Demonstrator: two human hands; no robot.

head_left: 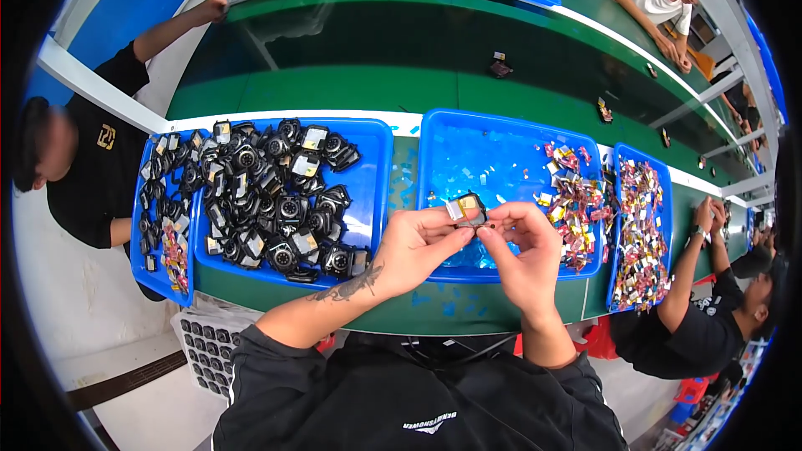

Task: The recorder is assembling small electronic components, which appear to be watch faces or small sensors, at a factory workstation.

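My left hand, with a tattooed forearm, pinches a small watch casing between thumb and fingers. A pale and gold rectangular piece stands up from it. My right hand grips the right side of the same casing, with thumb and fingertips close together. Both hands are above the near part of a blue tray strewn with small blue film bits, which has a heap of small pink, yellow and white parts on its right. The fingers hide part of the casing.
At left, a blue tray holds many black watch casings. Smaller parts trays flank both sides, including one at right. Behind runs a green conveyor belt with scattered parts. Co-workers sit left, right and across. A white slotted tray stands low left.
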